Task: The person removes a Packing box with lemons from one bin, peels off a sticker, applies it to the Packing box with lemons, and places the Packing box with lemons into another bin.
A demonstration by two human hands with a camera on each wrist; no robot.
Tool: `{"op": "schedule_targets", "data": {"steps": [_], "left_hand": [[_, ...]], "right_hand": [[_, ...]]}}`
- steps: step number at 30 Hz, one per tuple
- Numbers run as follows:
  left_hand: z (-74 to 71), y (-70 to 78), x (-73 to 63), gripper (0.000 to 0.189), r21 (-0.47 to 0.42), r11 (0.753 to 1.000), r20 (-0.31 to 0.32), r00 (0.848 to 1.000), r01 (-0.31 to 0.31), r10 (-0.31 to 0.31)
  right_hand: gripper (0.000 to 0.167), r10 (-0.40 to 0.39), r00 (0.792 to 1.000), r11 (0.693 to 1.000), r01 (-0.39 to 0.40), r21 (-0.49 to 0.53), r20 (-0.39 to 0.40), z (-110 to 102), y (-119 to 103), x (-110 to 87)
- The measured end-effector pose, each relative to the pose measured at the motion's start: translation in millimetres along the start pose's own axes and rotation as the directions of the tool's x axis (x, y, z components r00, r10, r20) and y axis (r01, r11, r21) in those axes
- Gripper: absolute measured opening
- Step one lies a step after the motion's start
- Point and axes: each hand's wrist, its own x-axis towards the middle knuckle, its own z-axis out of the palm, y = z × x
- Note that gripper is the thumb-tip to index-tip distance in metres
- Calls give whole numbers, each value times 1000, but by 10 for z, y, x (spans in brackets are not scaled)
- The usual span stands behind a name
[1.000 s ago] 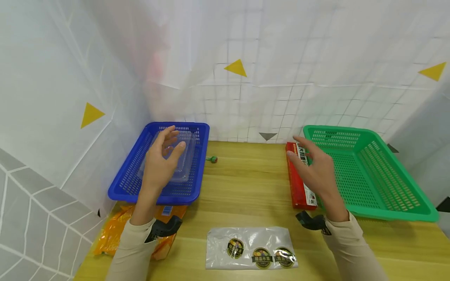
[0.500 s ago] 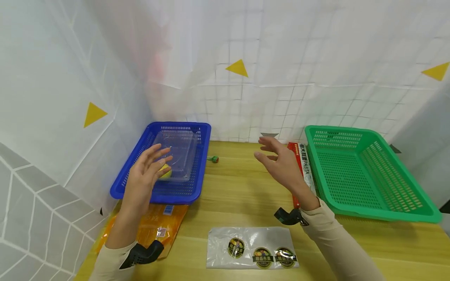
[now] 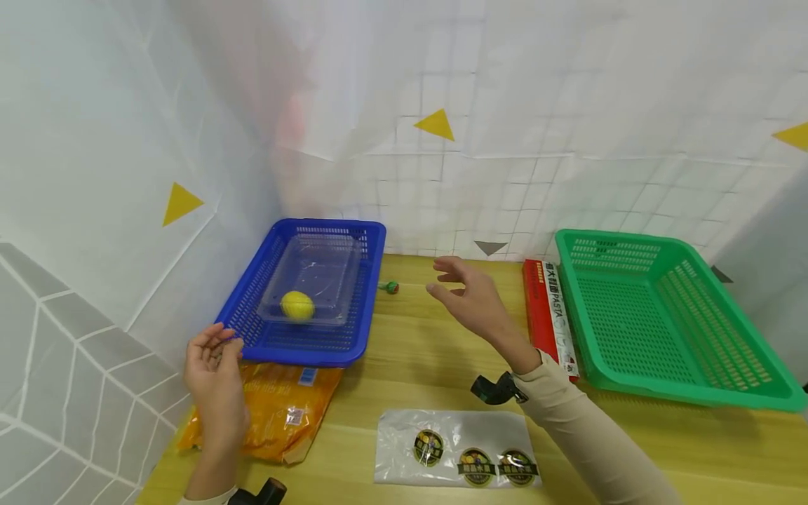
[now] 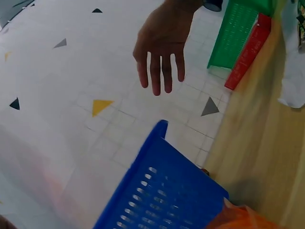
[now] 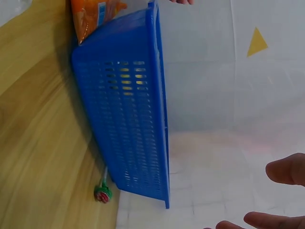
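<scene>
Your left hand (image 3: 216, 372) hides the near-left corner of the blue basket (image 3: 303, 358) in the head view, while your forearm covers part of the orange packet (image 3: 284, 414), whose lettering is mostly too small to read. Your left sleeve (image 3: 210, 500) is cut off by the bottom edge. In the right wrist view, you get only the thumb and some fingertips of your right hand (image 3: 473, 298), and the yellow round thing (image 3: 297, 306) (mere flecks there) sits behind slotted plastic
</scene>
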Motion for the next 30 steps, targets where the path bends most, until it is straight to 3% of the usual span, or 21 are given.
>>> {"op": "schedule_targets", "data": {"steps": [3, 5, 7, 9, 11, 13, 16, 23, 30], "left_hand": [[-75, -130, 7, 36, 14, 1000, -124, 992, 7, -5], [-113, -193, 21, 40, -22, 998, -181, 982, 61, -64], [-142, -240, 36, 43, -80, 986, -198, 967, 146, -159], [-168, -278, 48, 38, -164, 958, -163, 951, 236, -262], [-190, -311, 54, 26, -258, 912, -102, 930, 318, -353], [-202, -335, 48, 14, -337, 866, -39, 914, 369, -404], [-198, -363, 36, 11, -413, 824, 6, 906, 388, -423], [-172, -431, 32, 10, -429, 822, 32, 915, 375, -402], [-221, -501, 10, 11, -455, 808, 66, 919, 374, -389]], "right_hand": [[51, -5, 1000, 1000, 5, 19, 15, 73, 17, 26], [52, -10, 1000, 1000, 9, 27, 26, 125, 25, 49], [52, -7, 999, 1000, 6, 28, 37, 175, 24, 74], [52, -4, 999, 1000, 2, 30, 48, 226, 20, 101], [52, 3, 998, 999, -5, 34, 57, 275, 6, 131], [53, 4, 998, 999, -6, 32, 65, 318, -18, 166], [53, 2, 997, 1000, -5, 29, 75, 380, -69, 227], [48, -23, 998, 1000, 22, 17, 64, 551, -159, 424], [47, 5, 993, 1000, -2, -21, 115, 796, -263, 648]]}}
